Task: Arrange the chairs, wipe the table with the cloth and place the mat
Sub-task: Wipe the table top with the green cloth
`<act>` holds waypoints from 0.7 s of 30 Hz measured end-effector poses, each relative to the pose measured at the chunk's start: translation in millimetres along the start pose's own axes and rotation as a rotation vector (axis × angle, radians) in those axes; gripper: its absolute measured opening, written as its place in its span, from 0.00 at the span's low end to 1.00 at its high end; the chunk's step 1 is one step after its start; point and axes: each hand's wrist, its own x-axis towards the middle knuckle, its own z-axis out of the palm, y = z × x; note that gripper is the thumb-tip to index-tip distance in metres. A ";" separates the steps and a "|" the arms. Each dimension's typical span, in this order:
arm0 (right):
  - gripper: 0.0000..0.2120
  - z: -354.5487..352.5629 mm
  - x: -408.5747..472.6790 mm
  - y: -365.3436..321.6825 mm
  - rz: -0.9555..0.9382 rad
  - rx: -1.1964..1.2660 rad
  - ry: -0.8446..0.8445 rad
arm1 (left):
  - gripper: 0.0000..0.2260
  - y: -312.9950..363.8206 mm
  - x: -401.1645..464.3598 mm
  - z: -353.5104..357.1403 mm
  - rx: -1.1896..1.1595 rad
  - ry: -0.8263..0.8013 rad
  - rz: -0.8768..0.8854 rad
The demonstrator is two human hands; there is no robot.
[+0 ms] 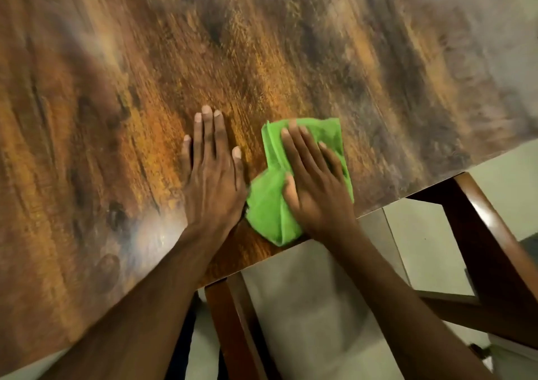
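Green cloth (291, 181), bunched and folded, pinned flat to the wooden desk (262, 45) under the right hand (314, 181), fingers straight and spread, pressing rather than gripping. Left hand (214, 161) laid just beside it, palm down on bare wood, fingers straight, holding nothing.

Risks, as judged from this: near corner of the cloth already lapping over the desk edge close below the right wrist, so a stroke pulled further toward the body could drag it off and drop it onto the chair beneath. Loose folds under an open palm could also slip or roll, leaving streaks. Flat left hand likely to smear the glossy surface where planted.

Nearby: pale cushioned chair seat (305, 307) with dark wood frame directly beneath both forearms, tucked partly under the desk. Second dark wooden chair frame (480, 234) off to the right of the right arm. Light floor (416, 234) between them. No mat in view. Nothing standing on the desk ahead of the hands to block a sweep; far surface blurred.
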 end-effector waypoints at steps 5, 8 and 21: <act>0.31 -4.4 -41.1 18.2 0.021 0.025 -0.076 | 0.29 3.9 2.4 5.1 0.126 -0.030 -0.006; 0.32 -6.6 7.6 14.6 0.024 0.039 -0.049 | 0.30 5.7 2.9 8.6 0.159 -0.028 0.004; 0.32 -13.4 70.1 45.6 -0.003 -0.032 -0.025 | 0.31 7.6 2.6 8.3 0.161 -0.044 0.004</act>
